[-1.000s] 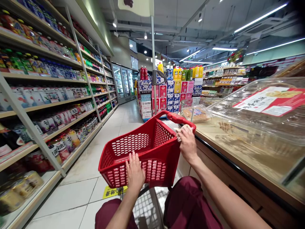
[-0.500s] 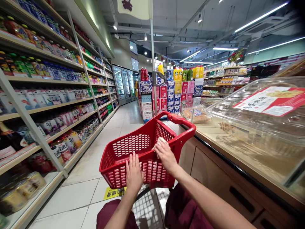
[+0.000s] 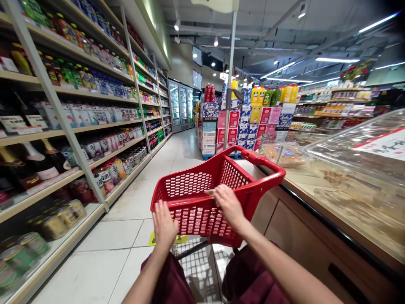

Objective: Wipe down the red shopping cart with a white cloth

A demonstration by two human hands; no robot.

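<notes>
A red plastic shopping cart (image 3: 196, 205) with perforated walls stands in front of my knees, its handle at the upper right. My left hand (image 3: 165, 226) lies with fingers stretched out against the near side, by the left corner of the basket. On the near rim, further right, my right hand (image 3: 230, 207) is closed over a whitish cloth (image 3: 210, 192). Only a small edge of that cloth shows past the fingertips. The basket's visible interior holds nothing I can make out.
Shelves of bottles and cans (image 3: 104, 126) line the left side. A wooden counter (image 3: 316, 249) with clear-lidded food packs runs along the right. Stacked drink cartons (image 3: 228, 126) stand ahead beside a pole. A yellow floor sticker (image 3: 152, 239) lies partly beneath the cart.
My view has turned left. Along the near side of the cart, my left hand has shifted left to the corner. My right hand has slid slightly left on the rim with the cloth.
</notes>
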